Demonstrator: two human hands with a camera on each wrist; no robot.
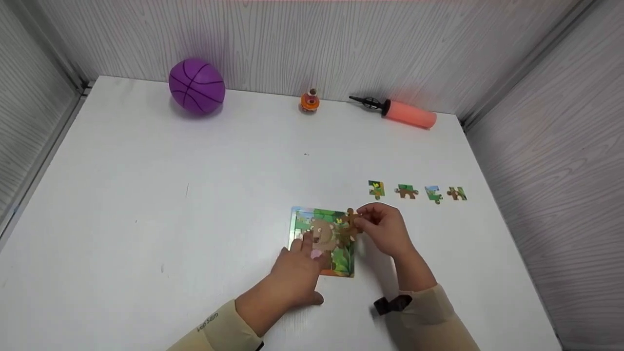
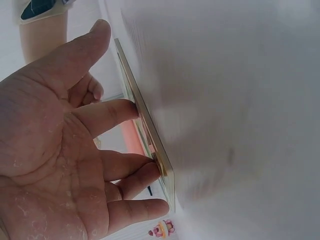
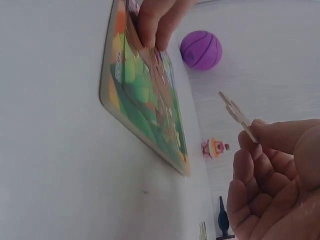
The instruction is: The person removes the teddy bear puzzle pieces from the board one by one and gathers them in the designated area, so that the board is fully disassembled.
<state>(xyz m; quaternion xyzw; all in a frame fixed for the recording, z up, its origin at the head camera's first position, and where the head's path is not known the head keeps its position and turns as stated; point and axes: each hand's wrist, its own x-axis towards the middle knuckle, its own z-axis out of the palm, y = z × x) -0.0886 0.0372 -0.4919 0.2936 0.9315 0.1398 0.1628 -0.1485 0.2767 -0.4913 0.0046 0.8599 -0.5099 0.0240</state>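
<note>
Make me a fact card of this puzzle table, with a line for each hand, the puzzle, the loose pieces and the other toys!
Left hand: fingertips rest on the puzzle board
Right hand: pinches a brown puzzle piece, held up off the board
Puzzle picture: a bear, with green around it
Loose pieces: four, in a row on the white table
Along the back: purple ball, small orange toy, black-and-coral pump
</note>
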